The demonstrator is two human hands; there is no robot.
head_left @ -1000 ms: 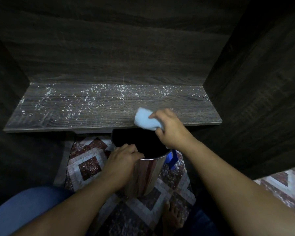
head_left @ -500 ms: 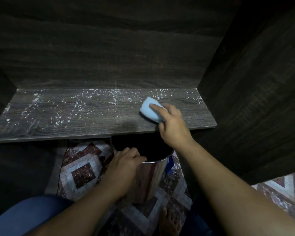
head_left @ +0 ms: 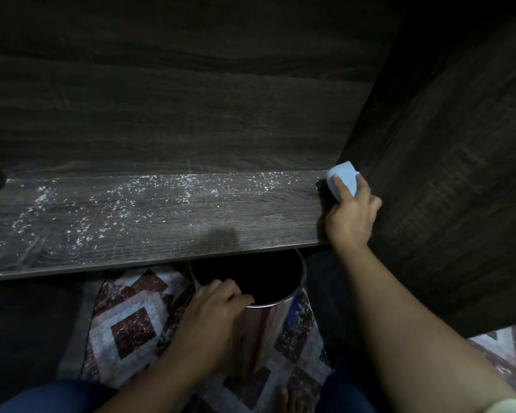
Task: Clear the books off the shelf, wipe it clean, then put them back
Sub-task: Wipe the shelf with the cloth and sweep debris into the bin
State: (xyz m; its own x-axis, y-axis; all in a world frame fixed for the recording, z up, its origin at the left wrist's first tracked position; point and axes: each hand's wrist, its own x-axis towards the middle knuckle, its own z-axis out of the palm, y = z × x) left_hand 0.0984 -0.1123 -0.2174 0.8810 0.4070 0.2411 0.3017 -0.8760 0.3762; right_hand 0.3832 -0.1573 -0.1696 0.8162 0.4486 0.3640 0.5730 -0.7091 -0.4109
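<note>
The dark wooden shelf (head_left: 149, 222) holds no books and is strewn with white crumbs and dust. My right hand (head_left: 350, 216) grips a light blue sponge (head_left: 344, 175) and presses it on the shelf's far right back corner, against the side panel. My left hand (head_left: 213, 311) grips the rim of a shiny metal bin (head_left: 268, 320), which stands just under the shelf's front edge. No books are in view.
A dark wooden side panel (head_left: 447, 180) rises at the right, and a back panel (head_left: 176, 108) closes the shelf behind. Below lies a patterned tiled floor (head_left: 131, 326). My knees in blue jeans and a bare foot (head_left: 286, 397) show at the bottom.
My right hand has carried the sponge from above the bin, over the shelf's front, to the back right corner. My left hand has stayed on the bin's rim.
</note>
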